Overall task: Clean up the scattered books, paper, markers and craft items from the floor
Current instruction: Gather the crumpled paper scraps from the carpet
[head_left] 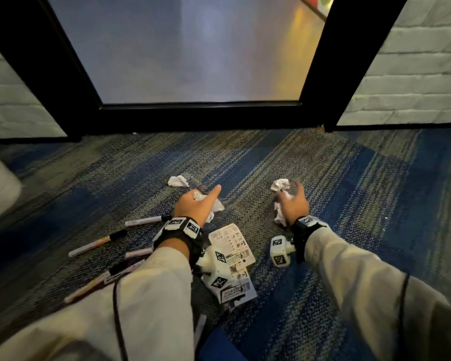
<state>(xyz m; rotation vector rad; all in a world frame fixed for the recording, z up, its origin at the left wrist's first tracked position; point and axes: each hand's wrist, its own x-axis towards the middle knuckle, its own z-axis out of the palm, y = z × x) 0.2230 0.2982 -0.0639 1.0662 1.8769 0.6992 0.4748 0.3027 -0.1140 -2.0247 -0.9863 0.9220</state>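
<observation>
Gathering crumpled paper beyond printed card; left hand holds left wad; right hand grips right wad; loose paper ball farther beyond card; markers left of card; probably wise to squeeze wads tight before reaching for ball.

The carpet under you is rough, matt woven cloth. The loose paper wad is creased and dull, the markers have smooth plastic barrels, and the printed card looks like thin matt cardboard. Your sleeves are soft cloth; the door pane is frosted glass.
</observation>
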